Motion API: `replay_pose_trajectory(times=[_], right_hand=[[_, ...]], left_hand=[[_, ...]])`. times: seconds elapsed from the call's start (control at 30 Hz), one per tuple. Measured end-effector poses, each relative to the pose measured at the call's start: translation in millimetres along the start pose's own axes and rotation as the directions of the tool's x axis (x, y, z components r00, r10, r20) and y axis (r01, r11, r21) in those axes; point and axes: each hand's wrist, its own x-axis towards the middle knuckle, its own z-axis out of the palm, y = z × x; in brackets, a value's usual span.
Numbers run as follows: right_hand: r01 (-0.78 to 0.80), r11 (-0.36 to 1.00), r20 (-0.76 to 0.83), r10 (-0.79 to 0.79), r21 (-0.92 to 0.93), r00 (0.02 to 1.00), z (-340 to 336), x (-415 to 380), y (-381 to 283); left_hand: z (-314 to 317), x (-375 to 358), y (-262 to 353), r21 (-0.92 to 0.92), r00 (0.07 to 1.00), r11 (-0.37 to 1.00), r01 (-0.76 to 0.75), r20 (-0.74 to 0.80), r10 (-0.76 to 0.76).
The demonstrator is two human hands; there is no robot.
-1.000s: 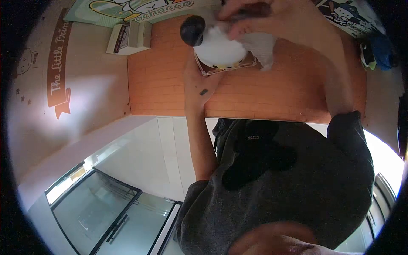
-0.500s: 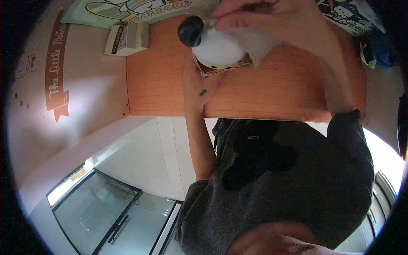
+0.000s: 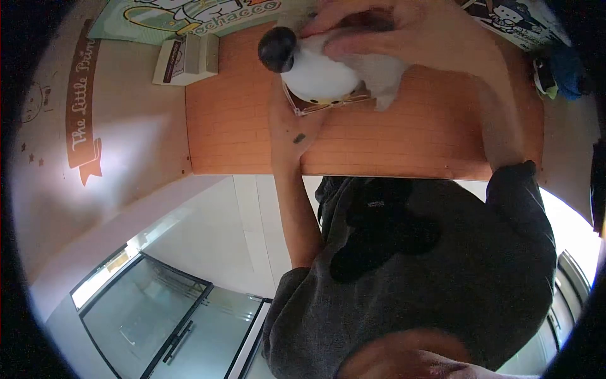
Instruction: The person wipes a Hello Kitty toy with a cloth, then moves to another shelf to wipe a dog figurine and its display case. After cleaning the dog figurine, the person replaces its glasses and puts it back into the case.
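Observation:
A white rounded figure (image 3: 323, 77) with a black ball-shaped part (image 3: 277, 49) is held above the orange-brown tabletop. Along its lower edge runs a thin gold-coloured frame (image 3: 302, 112) with small black and yellow marks beside it. My left hand (image 3: 295, 129) supports the figure from below and behind, its fingers hidden by it. On the figure's top right, my right hand (image 3: 404, 41) presses with bent fingers, a thin whitish cloth or tissue (image 3: 385, 79) hanging from under it. The fingers are slightly blurred.
A small white box-like holder (image 3: 189, 60) stands at the table's left. A green printed panel (image 3: 196, 16) is behind. At the right are a printed picture board (image 3: 514, 22) and a dark blue item (image 3: 565, 72). The table's front edge (image 3: 391, 175) runs close to my body.
My right hand has shifted slightly, and its fingers have spread a little over the figure. The figure has moved a touch left, with the cloth hanging slightly lower. My left hand still holds it.

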Motion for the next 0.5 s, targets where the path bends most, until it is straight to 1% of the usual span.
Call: replay_pose_trajectory(times=[0.07,0.1,0.13,0.17,0.2,0.23,0.27,0.3,0.33,0.37,0.4,0.43,0.5], right_hand=[[-0.062,0.985,-0.065,0.052,-0.163,0.997,2.9,2.2,-21.8],[-0.062,0.985,-0.063,0.052,-0.162,0.997,5.3,3.1,-24.1],[-0.071,0.976,-0.094,0.053,-0.205,0.994,7.7,3.7,-25.6],[-0.082,0.965,-0.125,0.052,-0.249,0.991,9.1,3.7,-25.9],[-0.082,0.965,-0.125,0.052,-0.249,0.991,10.6,3.2,-20.2],[-0.016,0.959,-0.167,-0.033,-0.284,0.985,12.2,2.7,-9.9],[0.047,0.946,-0.207,-0.118,-0.321,0.971,12.8,2.4,-3.7],[0.045,0.946,-0.209,-0.117,-0.321,0.971,11.1,3.3,-4.0],[0.035,0.956,-0.269,-0.117,-0.29,0.956,7.7,4.9,-5.6],[0.03,0.965,-0.327,-0.117,-0.259,0.938,5.0,6.7,-7.0],[0.033,0.965,-0.323,-0.119,-0.259,0.939,2.7,7.2,-7.9],[0.016,0.965,-0.309,-0.099,-0.262,0.946,-0.2,6.8,-8.4],[-0.02,0.962,-0.282,-0.06,-0.273,0.957,-6.7,3.8,-10.0]], left_hand=[[0.5,-0.8,-10.6,-0.024,1.0,1.0,0.003,-0.011,-0.004],[0.8,-0.4,-12.0,-0.048,1.0,0.999,0.007,-0.022,-0.008],[0.7,0.0,-12.3,-0.049,1.0,0.999,0.009,-0.024,-0.01],[0.7,1.2,-11.2,-0.055,1.0,0.998,-0.011,-0.009,0.011],[0.8,2.4,-10.0,-0.061,0.999,0.998,-0.031,0.006,0.032],[0.6,2.4,-13.9,-0.062,0.999,0.998,-0.032,0.006,0.033],[0.2,1.2,-20.7,-0.012,0.998,0.998,-0.06,-0.01,0.06],[0.0,0.8,-21.2,0.038,0.996,0.996,-0.087,-0.023,0.087],[0.0,0.3,-20.5,0.037,0.996,0.996,-0.086,-0.021,0.087],[-0.2,-0.2,-18.3,-0.009,1.0,1.0,-0.024,-0.003,0.024],[-0.4,-0.9,-16.0,-0.053,0.999,0.998,0.039,0.014,-0.039],[-0.4,-1.9,-15.8,-0.053,0.999,0.998,0.039,0.007,-0.039],[0.6,-2.8,-15.2,-0.093,0.99,0.986,0.139,0.015,-0.138]])
